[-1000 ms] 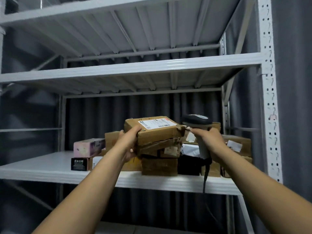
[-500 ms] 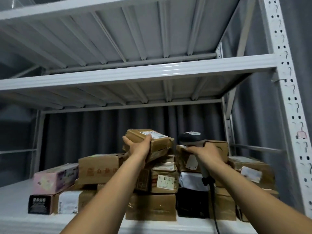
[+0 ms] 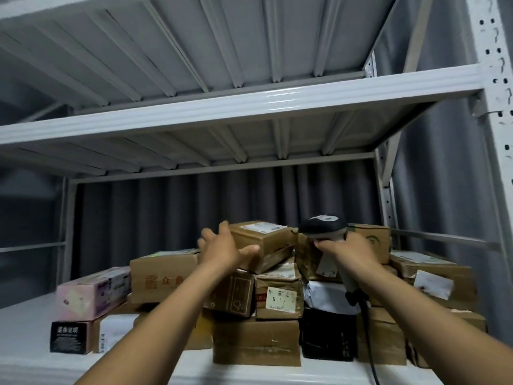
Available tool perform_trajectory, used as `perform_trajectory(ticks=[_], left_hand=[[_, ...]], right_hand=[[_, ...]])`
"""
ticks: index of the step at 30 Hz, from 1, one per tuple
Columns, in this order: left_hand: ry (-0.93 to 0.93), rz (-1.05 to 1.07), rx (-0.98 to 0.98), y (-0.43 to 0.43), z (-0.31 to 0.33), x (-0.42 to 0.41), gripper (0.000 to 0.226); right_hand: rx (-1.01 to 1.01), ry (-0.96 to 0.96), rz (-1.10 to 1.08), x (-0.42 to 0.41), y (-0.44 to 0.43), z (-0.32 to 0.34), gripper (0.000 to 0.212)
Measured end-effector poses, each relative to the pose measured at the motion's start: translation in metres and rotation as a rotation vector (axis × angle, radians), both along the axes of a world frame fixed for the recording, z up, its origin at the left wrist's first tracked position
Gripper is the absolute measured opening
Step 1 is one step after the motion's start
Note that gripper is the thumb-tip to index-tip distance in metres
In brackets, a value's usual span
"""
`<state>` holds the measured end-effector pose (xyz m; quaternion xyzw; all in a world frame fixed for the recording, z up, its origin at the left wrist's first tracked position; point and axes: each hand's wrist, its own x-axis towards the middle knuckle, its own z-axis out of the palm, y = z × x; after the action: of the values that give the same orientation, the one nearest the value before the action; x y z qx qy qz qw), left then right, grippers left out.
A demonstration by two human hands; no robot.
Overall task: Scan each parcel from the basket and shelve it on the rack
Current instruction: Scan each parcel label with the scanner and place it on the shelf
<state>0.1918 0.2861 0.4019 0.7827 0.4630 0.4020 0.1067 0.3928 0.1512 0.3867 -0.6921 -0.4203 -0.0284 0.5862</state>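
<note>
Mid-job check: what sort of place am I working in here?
Probably a parcel storeroom or courier pickup point: a white steel rack with slotted uprights, labelled cardboard parcels stacked on its shelf, and a corded barcode scanner gripped in the right hand.

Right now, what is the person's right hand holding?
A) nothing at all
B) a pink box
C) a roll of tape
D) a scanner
D: the right hand is wrapped round the handle of the scanner, and the scanner's dark cable hangs down below the wrist.
</note>
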Motion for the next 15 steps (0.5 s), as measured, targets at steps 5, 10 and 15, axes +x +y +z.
perform_trajectory(ticks=[5, 10, 15], left_hand=[[0.104, -0.164, 0.088, 0.016, -0.005, -0.006, 0.099], [0.013, -0.165, 0.067, 0.015, -0.009, 0.011, 0.077], [-0.004, -0.074, 0.16, 0.009, -0.01, 0.042, 0.064]], right_hand=[[-0.058, -0.039, -0.085, -0.004, 0.001, -0.002, 0.024], [-0.015, 0.015, -0.018, 0.003, -0.001, -0.004, 0.026], [-0.004, 0.01, 0.016, 0.005, -0.001, -0.005, 0.021]])
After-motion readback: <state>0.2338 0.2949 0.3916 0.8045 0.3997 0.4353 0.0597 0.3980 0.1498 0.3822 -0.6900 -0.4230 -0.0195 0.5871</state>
